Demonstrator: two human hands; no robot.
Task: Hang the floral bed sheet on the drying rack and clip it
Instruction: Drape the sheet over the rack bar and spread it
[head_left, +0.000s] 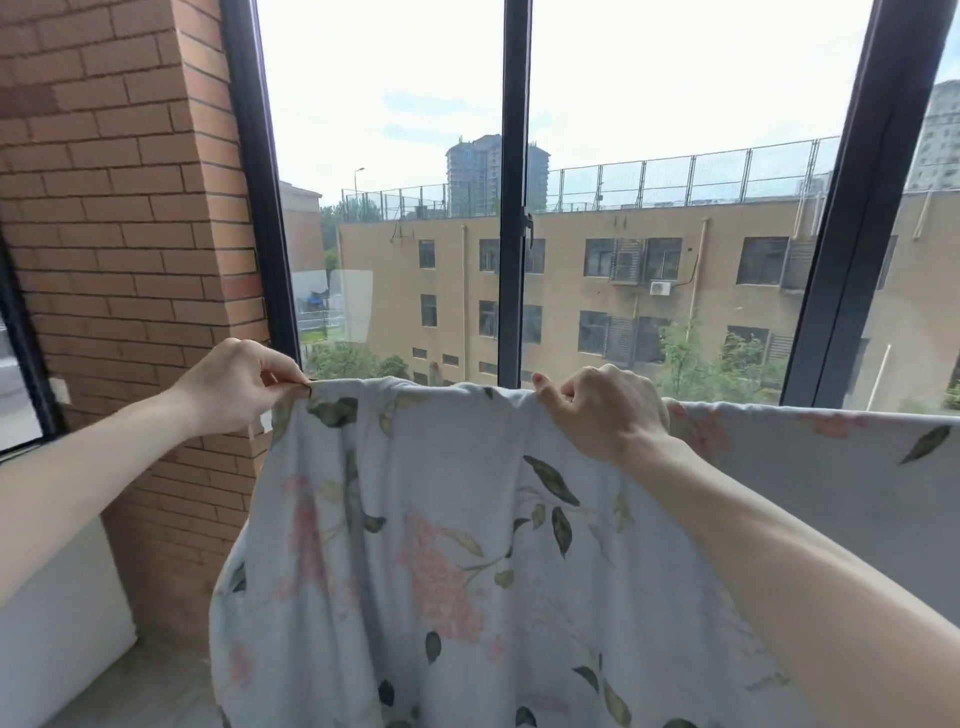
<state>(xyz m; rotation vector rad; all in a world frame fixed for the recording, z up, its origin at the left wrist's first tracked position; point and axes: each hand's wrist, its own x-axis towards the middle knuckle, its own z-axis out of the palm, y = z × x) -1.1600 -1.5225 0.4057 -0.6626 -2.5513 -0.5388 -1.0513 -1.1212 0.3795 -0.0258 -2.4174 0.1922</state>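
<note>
Head view: the floral bed sheet (441, 545) hangs draped before the window (514, 208), its top fold running level from left to right; whatever bar supports it is hidden under the cloth. The left hand (236, 384) pinches the top left corner. The right hand (605, 410) grips the top fold with curled fingers. Judged progress: hanging is largely done, spreading is under way, and clipping remains. No clip is visible.
</note>
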